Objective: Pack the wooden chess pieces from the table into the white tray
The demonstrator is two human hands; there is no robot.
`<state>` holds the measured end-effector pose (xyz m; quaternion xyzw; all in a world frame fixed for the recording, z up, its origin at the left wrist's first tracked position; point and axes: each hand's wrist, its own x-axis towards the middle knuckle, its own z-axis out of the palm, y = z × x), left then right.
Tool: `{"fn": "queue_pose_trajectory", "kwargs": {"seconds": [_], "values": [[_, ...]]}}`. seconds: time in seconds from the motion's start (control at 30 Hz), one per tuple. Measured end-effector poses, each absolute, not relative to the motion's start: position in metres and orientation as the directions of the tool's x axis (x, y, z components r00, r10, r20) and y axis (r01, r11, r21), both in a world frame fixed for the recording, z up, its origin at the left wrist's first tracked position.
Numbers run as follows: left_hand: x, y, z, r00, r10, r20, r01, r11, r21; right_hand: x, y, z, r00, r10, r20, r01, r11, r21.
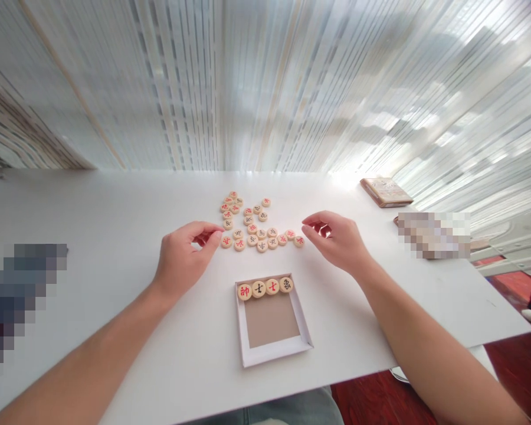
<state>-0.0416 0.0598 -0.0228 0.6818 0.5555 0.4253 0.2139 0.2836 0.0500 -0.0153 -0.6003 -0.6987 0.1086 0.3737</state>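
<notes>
– Left hand (183, 251) first: how placed?

– Low at the left end of the nearest row, thumb and forefinger close together beside a red-marked disc (226, 241). Cannot tell whether pinching its rim or just short of it.

– And the right hand (338, 236)?

– At the opposite end of the row, thumb and forefinger almost meeting by another red-marked disc (299, 241). Cannot tell about contact there either; nothing plainly visible between the tips.

– Best way to handle such a piece?

– Judging from the crowding, pinch by the rim, lift straight up, and avoid sliding: likely to bump the next one. Keep the painted face upward.

– Likely feel?

– Smooth and firm, probably; squat, round, pale as wood, though impossible to confirm from here. Red or black characters on top.

– And the rest of the set?

– Loose discs (261, 245) in an uneven cluster, mostly between the hands, some touching, some apart. Nearer the body, a shallow white box (274, 349) with a flat brown bottom and four discs (259, 288) side by side along its far wall. Thin-walled, seemingly card; better not to lean on it.

– Farther out?

– Smooth white worktop (194, 330) underneath, flat case (386, 192) off to the right, thin striped curtain (181, 88) behind, glossy dark-red floor (522, 366) beyond the right edge.
</notes>
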Motion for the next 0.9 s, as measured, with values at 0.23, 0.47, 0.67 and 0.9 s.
{"fn": "queue_pose_trajectory", "kwargs": {"seconds": [0.23,0.47,0.67,0.9], "values": [[-0.047,0.071,-0.031,0.102,0.930,0.353,0.713,-0.316,0.626,0.282,0.055,-0.027,-0.042,0.925,0.378,0.737,0.284,-0.613],[-0.044,0.073,-0.034,0.160,0.951,0.266,0.735,-0.295,0.610,0.276,0.055,-0.037,-0.259,0.856,0.448,0.711,0.483,-0.511],[-0.046,0.072,-0.036,0.191,0.951,0.244,0.730,-0.304,0.612,0.271,0.058,-0.043,-0.350,0.837,0.420,0.699,0.532,-0.477],[-0.046,0.074,-0.043,0.214,0.942,0.260,0.724,-0.332,0.605,0.274,0.061,-0.046,-0.364,0.847,0.386,0.723,0.519,-0.456]]}}
